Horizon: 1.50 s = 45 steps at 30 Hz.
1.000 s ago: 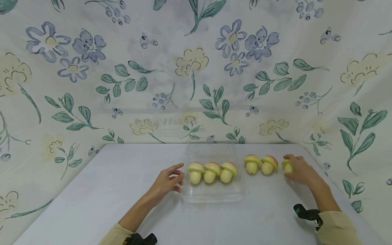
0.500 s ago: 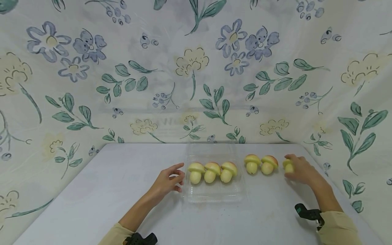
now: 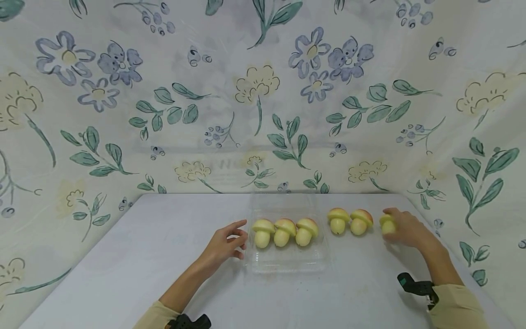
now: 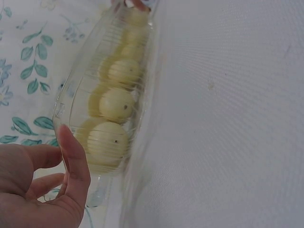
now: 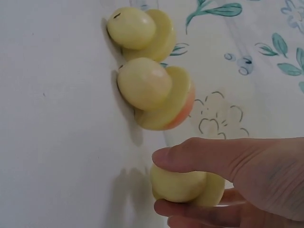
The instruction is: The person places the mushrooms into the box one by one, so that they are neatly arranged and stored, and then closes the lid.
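In the head view, three pale yellow mushroom-shaped pieces with red-tinged caps (image 3: 281, 234) sit in a row in a clear plastic container (image 3: 287, 265). My left hand (image 3: 223, 244) is beside the container's left side, its fingers loosely bent; in the left wrist view, the fingertips are right at the clear wall (image 4: 59, 109). At the right, my right hand (image 3: 404, 228) holds another mushroom-shaped piece (image 3: 387, 225). The right wrist view shows that piece (image 5: 178, 184) between the thumb above and the fingers below, its cap partly hidden by the hand.
Two more mushroom-shaped pieces (image 3: 359, 223) stand side by side on the white table (image 3: 296, 306), between the container and my right hand. A floral cloth (image 3: 263, 100) hangs behind the table's back edge. Each wrist wears a black camera mount (image 3: 415, 287).
My right hand has shifted very slightly right, with the mushroom-shaped piece still between its fingers. The left hand, the container and the other pieces stay in place.
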Tool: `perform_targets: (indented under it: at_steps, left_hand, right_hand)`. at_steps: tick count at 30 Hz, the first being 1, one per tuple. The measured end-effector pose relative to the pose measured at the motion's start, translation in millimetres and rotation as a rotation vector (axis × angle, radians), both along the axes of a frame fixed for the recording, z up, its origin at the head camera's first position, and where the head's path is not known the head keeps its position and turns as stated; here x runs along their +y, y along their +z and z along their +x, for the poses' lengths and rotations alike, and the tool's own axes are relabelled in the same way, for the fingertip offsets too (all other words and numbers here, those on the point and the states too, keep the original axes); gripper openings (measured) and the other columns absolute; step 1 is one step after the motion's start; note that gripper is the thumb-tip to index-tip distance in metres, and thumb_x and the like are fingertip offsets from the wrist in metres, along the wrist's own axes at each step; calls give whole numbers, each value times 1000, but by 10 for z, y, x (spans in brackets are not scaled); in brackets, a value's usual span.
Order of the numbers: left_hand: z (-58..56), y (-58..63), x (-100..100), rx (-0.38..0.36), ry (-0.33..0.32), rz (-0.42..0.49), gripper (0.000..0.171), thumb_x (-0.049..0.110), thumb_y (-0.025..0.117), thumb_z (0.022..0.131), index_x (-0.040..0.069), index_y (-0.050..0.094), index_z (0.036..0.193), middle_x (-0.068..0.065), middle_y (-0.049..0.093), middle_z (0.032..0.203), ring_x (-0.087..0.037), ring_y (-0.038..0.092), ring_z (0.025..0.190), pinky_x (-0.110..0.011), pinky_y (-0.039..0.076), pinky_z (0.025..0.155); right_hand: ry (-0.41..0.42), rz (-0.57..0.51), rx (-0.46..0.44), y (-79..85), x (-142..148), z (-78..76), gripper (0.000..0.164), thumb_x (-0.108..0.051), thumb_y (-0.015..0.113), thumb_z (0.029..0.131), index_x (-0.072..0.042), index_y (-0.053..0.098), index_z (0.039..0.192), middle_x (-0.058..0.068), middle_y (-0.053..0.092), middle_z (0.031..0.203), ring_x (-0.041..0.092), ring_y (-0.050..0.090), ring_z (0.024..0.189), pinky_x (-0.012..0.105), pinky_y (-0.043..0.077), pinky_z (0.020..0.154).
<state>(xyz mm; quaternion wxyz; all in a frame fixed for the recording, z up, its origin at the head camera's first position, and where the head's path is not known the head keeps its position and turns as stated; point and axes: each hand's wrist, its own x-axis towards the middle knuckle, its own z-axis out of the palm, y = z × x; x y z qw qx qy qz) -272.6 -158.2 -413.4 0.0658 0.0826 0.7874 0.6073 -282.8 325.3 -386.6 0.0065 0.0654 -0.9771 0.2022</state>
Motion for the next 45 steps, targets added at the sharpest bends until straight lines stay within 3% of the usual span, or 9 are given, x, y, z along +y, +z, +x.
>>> perform_targets:
  at_steps: [24, 33, 45]
  left_hand:
    - [-9, 4, 0, -1, -22, 20, 54, 8, 57, 98, 3, 39, 148, -14, 54, 112, -16, 60, 81, -25, 58, 63]
    - [-14, 3, -3, -3, -23, 25, 54, 7, 57, 97, 3, 39, 148, -13, 54, 111, -17, 59, 81, -26, 58, 63]
    - [-11, -16, -9, -7, -12, 17, 54, 7, 58, 97, 3, 40, 148, -14, 54, 110, -15, 59, 80, -26, 58, 62]
  right_hand:
    - [36, 4, 161, 270, -206, 48, 71, -24, 77, 82, -3, 43, 141, 31, 55, 118, 35, 55, 94, 42, 48, 73]
    - [83, -27, 186, 399, -409, 119, 70, -20, 78, 82, -3, 45, 141, 33, 52, 125, 40, 56, 102, 52, 50, 80]
    - [131, -49, 223, 399, -691, 189, 67, -19, 79, 82, -8, 47, 139, 29, 50, 130, 33, 56, 98, 45, 51, 79]
